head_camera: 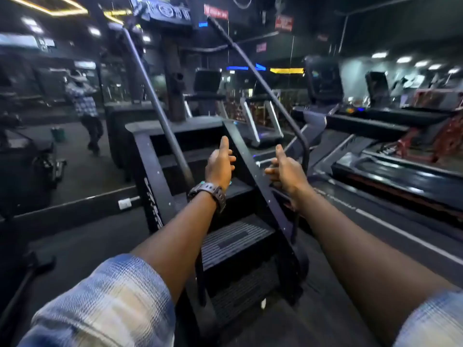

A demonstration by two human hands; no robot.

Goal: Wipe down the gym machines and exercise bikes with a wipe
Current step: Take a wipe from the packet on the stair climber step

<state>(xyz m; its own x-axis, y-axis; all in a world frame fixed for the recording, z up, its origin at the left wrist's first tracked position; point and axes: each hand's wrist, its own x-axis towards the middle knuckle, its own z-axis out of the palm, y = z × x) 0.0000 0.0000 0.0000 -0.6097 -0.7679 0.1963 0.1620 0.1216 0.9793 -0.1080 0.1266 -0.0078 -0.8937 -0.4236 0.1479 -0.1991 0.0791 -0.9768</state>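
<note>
A black stair-climber machine stands straight ahead, its ribbed steps rising toward a console at the top. Two dark handrails run down its sides, the left rail and the right rail. My left hand, with a dark watch on the wrist, hovers over the middle steps with the thumb raised and the fingers loosely curled. My right hand hovers beside the machine's right side panel in the same pose. Neither hand touches the machine. No wipe shows in either hand.
Treadmills stand in a row to the right, close to the climber. A wall mirror on the left reflects a person in a plaid shirt and a green bucket. Dark floor lies around the machine's base.
</note>
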